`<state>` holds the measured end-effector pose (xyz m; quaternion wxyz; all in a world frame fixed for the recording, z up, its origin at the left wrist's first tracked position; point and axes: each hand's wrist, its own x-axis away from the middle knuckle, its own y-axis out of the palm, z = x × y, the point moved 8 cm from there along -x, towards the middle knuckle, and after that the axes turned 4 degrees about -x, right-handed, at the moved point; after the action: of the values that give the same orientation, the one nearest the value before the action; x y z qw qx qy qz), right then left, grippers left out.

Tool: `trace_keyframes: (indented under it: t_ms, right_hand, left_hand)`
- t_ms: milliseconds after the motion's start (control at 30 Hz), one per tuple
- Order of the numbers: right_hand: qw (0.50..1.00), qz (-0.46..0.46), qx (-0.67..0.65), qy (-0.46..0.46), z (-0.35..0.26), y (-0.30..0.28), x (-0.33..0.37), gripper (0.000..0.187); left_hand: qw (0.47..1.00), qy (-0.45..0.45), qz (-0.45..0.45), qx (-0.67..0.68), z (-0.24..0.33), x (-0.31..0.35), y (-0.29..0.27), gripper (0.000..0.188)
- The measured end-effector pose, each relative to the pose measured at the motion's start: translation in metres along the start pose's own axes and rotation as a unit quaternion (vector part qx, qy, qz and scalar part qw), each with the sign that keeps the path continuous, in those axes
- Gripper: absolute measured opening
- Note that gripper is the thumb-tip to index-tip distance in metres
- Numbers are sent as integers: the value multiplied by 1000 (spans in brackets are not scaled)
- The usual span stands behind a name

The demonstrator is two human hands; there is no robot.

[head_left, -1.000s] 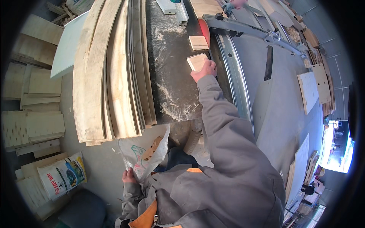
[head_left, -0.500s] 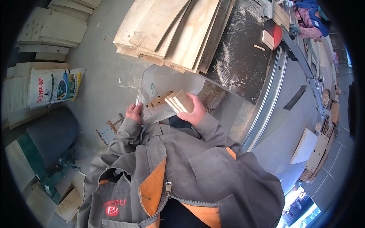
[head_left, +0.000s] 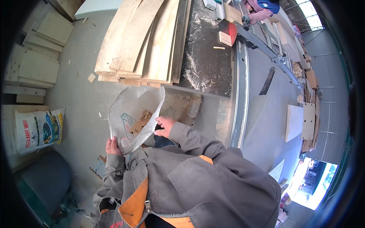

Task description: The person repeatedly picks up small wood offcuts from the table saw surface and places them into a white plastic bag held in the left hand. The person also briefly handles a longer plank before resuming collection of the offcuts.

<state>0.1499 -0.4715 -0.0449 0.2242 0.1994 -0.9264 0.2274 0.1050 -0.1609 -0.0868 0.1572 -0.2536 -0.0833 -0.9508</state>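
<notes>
Apart, left hand (head_left: 113,146) and right hand (head_left: 165,127) clamp a plastic sack (head_left: 116,107).
Grips: seven and three o'clock; wood pieces (head_left: 140,124) inside.

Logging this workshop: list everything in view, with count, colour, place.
Plastic bag: one, translucent, left of centre.
Wood scraps: several, brown, inside bag.
Saw table: one, black, upper centre.
Long boards: several, pale, table's left.
Disc: one, red, table's far right.
Wood block: count unclear, pale, beside disc.
Thin strip: one, pale, nearer than block.
Rail: one, silver, table's right.
Hose: one, beige, below table.
Printed sack: one, mostly white, left.
Rounded object: one, dark grey, lower left.
Wood panels: many, pale, both sides.
Co-worker: one, blue and pink clothing, upper right.
Jacket: one, grey and orange, bottom.
Left hand: one, grey-sleeved, bag's left rim.
Right hand: one, grey-sleeved, bag's right rim.
</notes>
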Motion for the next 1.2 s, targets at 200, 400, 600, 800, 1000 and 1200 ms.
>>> trace_keyframes:
  t_ms: [200, 400, 600, 800, 1000, 1200]
  right_hand:
    - [998, -6, 55, -10, -2, -10, 23, 64]
    - [996, 83, 36, 17, 19, -49, 45, 60]
    - [991, 117, 49, 39, 40, -71, 63, 61]
    - [989, 118, 49, 75, 50, -73, 66, 59]
    - [991, 104, 59, 67, 48, -68, 55, 60]
    - [990, 97, 67, 79, 48, -71, 53, 59]
  left_hand:
    - [999, 6, -11, -43, 4, -19, -1, 23]
    - [999, 22, -26, -41, 10, -33, 5, 26]
    - [987, 56, -16, -151, 31, -29, 10, 26]
    - [978, 78, -15, -192, 36, -28, 12, 27]
    - [987, 64, -2, -148, 30, -27, 6, 26]
    - [993, 45, -17, -109, 26, -26, 9, 24]
